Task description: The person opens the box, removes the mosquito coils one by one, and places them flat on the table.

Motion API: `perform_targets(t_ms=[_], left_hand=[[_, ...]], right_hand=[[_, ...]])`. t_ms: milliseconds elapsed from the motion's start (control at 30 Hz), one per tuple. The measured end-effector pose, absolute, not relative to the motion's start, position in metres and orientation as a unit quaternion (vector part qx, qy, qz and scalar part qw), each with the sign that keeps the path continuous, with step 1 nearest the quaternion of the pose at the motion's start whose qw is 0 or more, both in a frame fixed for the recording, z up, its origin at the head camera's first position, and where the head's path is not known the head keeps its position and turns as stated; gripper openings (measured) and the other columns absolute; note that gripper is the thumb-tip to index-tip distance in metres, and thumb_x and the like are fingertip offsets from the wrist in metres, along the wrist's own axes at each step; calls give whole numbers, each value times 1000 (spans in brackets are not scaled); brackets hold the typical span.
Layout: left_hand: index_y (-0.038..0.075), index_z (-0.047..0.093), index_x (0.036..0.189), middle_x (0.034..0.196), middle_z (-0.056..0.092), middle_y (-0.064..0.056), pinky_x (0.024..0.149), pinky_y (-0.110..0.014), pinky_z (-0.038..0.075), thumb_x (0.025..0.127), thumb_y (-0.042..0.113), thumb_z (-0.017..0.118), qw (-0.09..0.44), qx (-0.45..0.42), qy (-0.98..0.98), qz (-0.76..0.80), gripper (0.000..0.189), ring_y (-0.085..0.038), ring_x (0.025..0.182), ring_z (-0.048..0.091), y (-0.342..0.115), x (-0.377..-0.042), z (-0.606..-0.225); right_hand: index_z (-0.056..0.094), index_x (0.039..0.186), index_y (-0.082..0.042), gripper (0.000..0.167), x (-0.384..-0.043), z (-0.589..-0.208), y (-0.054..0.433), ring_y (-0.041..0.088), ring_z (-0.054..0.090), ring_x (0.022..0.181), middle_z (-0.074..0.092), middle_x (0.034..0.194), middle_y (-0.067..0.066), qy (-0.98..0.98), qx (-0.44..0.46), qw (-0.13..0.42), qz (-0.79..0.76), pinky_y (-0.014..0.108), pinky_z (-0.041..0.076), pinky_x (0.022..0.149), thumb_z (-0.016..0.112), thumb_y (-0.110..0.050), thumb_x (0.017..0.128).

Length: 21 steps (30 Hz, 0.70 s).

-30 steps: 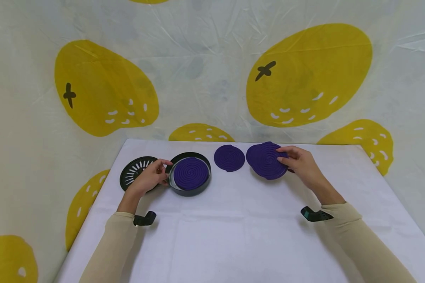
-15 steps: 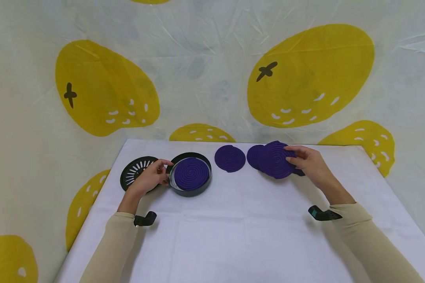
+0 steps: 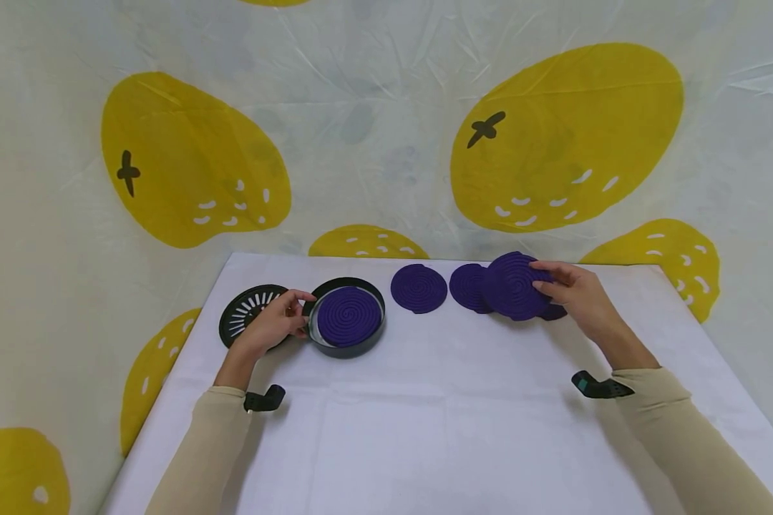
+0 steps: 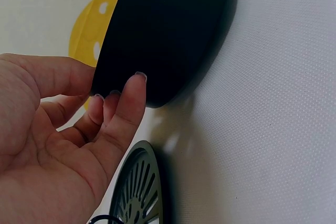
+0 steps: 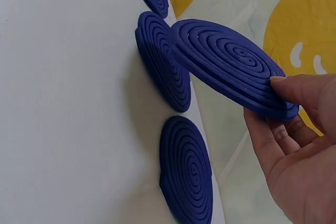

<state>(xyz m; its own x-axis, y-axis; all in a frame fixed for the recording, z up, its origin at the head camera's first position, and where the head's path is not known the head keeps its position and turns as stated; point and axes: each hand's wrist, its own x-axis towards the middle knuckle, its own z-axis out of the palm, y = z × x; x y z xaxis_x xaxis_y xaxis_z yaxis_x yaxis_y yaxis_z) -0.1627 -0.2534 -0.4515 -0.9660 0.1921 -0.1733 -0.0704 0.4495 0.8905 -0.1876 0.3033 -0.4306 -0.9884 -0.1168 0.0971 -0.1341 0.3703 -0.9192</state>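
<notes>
My left hand (image 3: pixel 277 319) pinches the near-left rim of a round black tin (image 3: pixel 351 351), thumb and fingers on either side of its wall. Inside the tin lies a purple spiral mosquito coil (image 3: pixel 349 316) on a pale lining. My right hand (image 3: pixel 578 295) grips another purple mosquito coil (image 5: pixel 236 64) by its right edge, raised and tilted above the table. Beneath it, one flat coil (image 3: pixel 469 287) is partly covered in the head view, and a further one (image 3: pixel 554 312) shows only a sliver. A separate coil (image 3: pixel 419 289) lies right of the tin.
A black slotted lid (image 3: pixel 241 312) lies left of the tin, partly behind my left hand. All stand along the back of a white-covered table (image 3: pixel 386 443). Behind it hangs a pale curtain (image 3: pixel 367 143) with large yellow fruit prints.
My right hand has moved right with its mosquito coil and slightly up, showing more of the flat coil on the left. My left hand and the tin have stayed put.
</notes>
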Motion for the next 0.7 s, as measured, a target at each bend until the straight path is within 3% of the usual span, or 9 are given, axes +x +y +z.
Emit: perform_targets(t_ms=[300, 567, 700], left_hand=[[1, 50, 140, 91, 45, -10, 78, -43, 60, 95, -3, 61, 122, 42, 842, 523, 46, -31, 83, 64, -254, -163, -451], [-6, 47, 141, 91, 44, -14, 85, -57, 57, 95, -8, 57, 132, 41, 840, 524, 47, -41, 88, 61, -247, -156, -436], [-7, 47, 140, 90, 44, -13, 82, -53, 59, 95, -7, 57, 130, 49, 840, 525, 46, -39, 86, 62, -245, -152, -430]], right_hand=[[55, 143, -5, 49, -190, -432, 318, 0, 61, 97, 62, 117, -9, -842, 61, 0, 537, 13, 56, 78, 68, -19, 98], [55, 142, -3, 47, -193, -433, 329, 0, 62, 92, 67, 110, -15, -835, 48, -1, 549, 13, 55, 78, 68, -13, 98], [54, 142, -1, 48, -193, -432, 334, 0, 63, 91, 68, 107, -16, -827, 41, -4, 560, 12, 56, 79, 68, -13, 97]])
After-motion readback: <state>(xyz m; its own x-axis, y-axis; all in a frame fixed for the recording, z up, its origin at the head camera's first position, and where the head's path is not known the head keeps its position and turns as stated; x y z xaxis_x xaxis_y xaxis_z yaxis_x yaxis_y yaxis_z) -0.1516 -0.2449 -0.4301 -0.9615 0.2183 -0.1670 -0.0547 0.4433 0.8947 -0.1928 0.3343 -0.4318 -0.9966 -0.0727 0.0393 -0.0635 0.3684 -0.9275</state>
